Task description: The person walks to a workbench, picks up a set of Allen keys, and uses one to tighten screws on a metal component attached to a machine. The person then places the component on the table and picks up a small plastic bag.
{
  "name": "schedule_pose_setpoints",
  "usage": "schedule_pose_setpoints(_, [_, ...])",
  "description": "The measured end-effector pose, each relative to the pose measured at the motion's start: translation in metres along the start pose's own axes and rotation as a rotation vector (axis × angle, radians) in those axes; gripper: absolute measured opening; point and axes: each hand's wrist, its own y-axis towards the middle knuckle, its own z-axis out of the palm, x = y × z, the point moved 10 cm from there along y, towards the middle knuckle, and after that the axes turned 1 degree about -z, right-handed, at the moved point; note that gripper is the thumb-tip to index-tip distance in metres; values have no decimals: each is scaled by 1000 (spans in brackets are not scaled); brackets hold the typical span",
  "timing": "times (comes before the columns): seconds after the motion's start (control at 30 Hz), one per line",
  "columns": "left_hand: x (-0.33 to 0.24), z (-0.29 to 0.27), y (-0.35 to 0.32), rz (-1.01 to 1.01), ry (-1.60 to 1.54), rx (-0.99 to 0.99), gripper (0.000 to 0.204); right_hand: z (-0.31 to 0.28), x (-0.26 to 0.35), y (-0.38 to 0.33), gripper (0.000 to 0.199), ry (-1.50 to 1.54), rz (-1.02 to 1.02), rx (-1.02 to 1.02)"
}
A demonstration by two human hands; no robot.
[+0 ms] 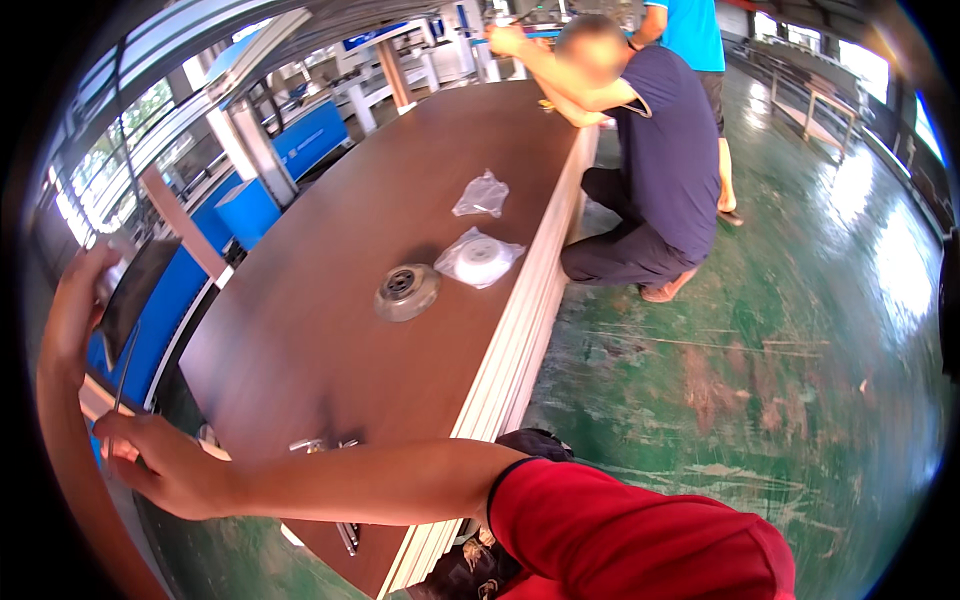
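At the far left my left hand [82, 290] is raised, its fingers curled at the edge of a dark, flat-faced part [142, 285] whose kind I cannot make out. Below it my right hand [165, 468] is closed round a screwdriver-like tool. The tool's thin metal shaft [127, 365] points up towards the dark part; its handle is mostly hidden in my fist. My right forearm crosses over the near end of a stack of brown-topped boards [300, 350]. Both hands are left of that stack.
On the boards lie a round metal flange [405, 293], a white round part in clear plastic [480, 258], a plastic bag [482, 195] and small metal pieces [320, 445]. A person in dark clothes [665, 150] crouches beside the stack; another in blue [692, 35] stands behind. Blue machinery [310, 138] lines the left.
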Motion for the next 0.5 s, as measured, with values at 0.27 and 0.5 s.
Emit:
schedule_pose_setpoints(0.27, [-31,2,-28,68,-183,148,31,24,-72,26,7,-13,125,-297])
schedule_pose_setpoints(0.5, [-22,3,-19,73,-248,142,28,-55,-114,58,14,-614,-101,-381])
